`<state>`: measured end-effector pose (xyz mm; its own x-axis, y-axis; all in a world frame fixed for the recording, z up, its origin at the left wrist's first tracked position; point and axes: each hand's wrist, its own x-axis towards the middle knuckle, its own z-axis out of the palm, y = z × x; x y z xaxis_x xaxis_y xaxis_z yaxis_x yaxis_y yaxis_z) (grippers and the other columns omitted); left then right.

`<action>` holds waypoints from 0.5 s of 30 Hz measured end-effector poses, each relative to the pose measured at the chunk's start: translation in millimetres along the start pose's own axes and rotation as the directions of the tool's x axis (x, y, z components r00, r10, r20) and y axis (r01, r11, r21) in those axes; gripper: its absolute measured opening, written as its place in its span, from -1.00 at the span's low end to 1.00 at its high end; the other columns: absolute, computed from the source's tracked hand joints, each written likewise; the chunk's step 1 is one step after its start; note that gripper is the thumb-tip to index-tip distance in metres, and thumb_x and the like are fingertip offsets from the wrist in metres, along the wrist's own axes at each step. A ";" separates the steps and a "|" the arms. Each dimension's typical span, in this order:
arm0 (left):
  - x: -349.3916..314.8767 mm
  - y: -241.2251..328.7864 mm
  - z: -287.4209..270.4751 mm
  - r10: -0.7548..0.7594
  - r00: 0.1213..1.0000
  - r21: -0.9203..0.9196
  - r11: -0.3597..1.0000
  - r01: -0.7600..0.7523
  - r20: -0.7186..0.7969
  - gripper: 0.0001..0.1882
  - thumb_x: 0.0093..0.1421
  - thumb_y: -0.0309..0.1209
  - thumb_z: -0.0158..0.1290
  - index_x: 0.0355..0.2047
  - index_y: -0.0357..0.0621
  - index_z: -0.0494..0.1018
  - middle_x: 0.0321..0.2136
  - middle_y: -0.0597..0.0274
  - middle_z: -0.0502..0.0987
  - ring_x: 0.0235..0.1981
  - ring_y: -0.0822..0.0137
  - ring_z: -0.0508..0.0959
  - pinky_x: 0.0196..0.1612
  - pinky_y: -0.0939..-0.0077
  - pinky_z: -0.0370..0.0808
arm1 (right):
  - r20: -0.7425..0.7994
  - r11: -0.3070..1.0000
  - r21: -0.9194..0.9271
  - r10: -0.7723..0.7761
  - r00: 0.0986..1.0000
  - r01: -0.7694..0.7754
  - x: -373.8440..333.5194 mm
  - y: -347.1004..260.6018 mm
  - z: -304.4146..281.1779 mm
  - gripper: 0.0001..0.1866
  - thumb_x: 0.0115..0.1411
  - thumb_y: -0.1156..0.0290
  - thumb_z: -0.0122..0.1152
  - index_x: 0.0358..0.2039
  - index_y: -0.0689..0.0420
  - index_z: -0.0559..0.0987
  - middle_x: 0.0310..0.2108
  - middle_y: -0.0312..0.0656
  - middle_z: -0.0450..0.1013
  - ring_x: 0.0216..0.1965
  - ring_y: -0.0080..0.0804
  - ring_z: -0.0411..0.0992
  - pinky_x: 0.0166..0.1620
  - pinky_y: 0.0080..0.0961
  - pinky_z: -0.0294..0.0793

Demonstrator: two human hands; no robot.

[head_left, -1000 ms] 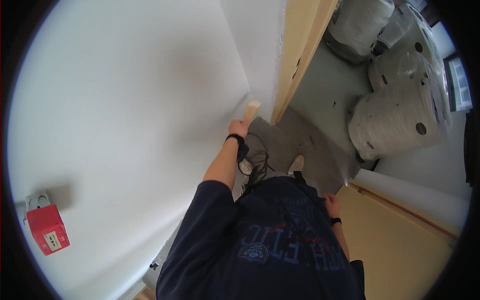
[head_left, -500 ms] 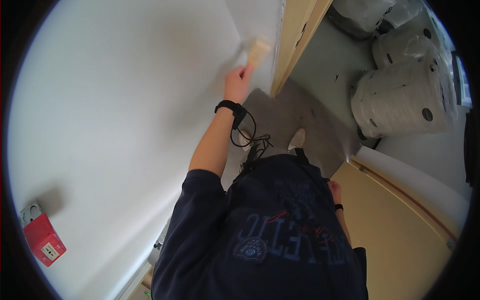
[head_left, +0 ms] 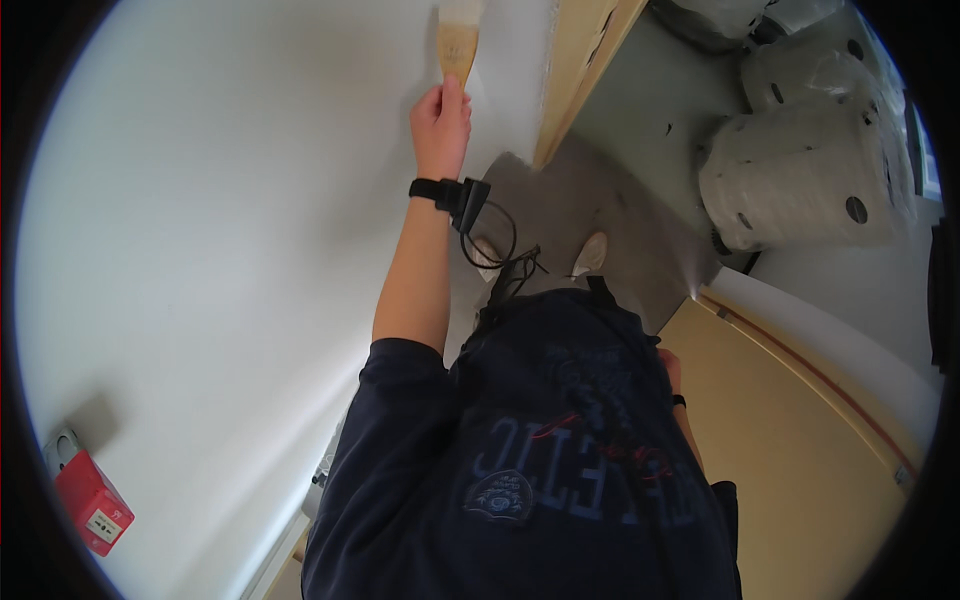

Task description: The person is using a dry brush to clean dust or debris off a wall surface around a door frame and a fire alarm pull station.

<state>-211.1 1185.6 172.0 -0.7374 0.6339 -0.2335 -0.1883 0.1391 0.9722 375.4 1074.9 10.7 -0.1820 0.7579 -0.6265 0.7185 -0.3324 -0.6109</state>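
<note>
My left hand (head_left: 441, 125) is closed around the wooden handle of a flat paintbrush (head_left: 457, 45) with pale bristles. The brush points away from me, and its bristles lie at or very close to the white wall (head_left: 250, 220); contact cannot be made out. A black strap with a small box and cable circles my left wrist. Low beside my right hip is my right hand (head_left: 671, 368), mostly covered by my dark shirt, so its fingers and anything in them are hidden.
A wooden door frame (head_left: 585, 70) edges the wall. Beyond stand large plastic-wrapped rolls (head_left: 790, 180). A yellowish door (head_left: 790, 440) is at right. On the wall at lower left are a red call-point box (head_left: 95, 505) and a grey socket (head_left: 62, 450). Grey floor (head_left: 560, 215) lies around my shoes.
My left hand has swung the paintbrush left and farther up along the wall, from near the door frame. The brush was tilted right and now stands nearly straight. My right hand has hardly moved.
</note>
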 end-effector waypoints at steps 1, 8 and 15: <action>-1.1 3.6 1.9 0.051 0.998 -0.072 0.996 -0.049 0.032 -0.51 0.28 -0.06 -0.02 -0.59 -0.26 0.43 -0.73 0.33 0.37 -0.65 0.50 0.37 -0.54 0.49 0.30 | 0.006 1.000 0.003 0.026 1.000 -0.026 -0.8 1.1 -0.8 -0.75 0.22 0.37 0.15 -0.26 0.33 0.59 -0.34 -0.09 0.57 -0.29 -0.37 0.53 -0.20 -0.47 0.47; 4.1 -136.4 -42.3 -0.208 0.961 0.840 0.541 -0.041 0.181 -0.37 0.17 0.16 -0.04 -0.47 -0.27 0.56 -0.52 -0.04 0.57 -0.44 0.09 0.57 -0.26 0.26 0.45 | -0.042 0.998 0.031 -0.055 0.998 0.056 10.1 -4.6 0.4 -0.73 0.21 0.34 0.15 -0.27 0.32 0.59 -0.38 -0.08 0.57 -0.33 -0.38 0.52 -0.22 -0.48 0.46; -36.6 -81.6 -47.7 0.001 1.000 0.413 0.911 -0.007 0.015 -0.61 0.33 -0.11 -0.09 -0.41 -0.22 0.40 -0.66 0.38 0.34 -0.66 0.55 0.33 -0.58 0.59 0.27 | -0.021 0.998 -0.065 -0.019 1.000 0.018 7.1 -0.1 7.0 -0.70 0.21 0.30 0.15 -0.28 0.33 0.59 -0.38 -0.02 0.57 -0.33 -0.36 0.52 -0.24 -0.46 0.44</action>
<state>-199.6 1114.7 100.4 -0.7277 0.6453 -0.2325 0.1016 0.4366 0.8939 369.4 1076.4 2.8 -0.1816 0.7755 -0.6046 0.7570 -0.2821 -0.5893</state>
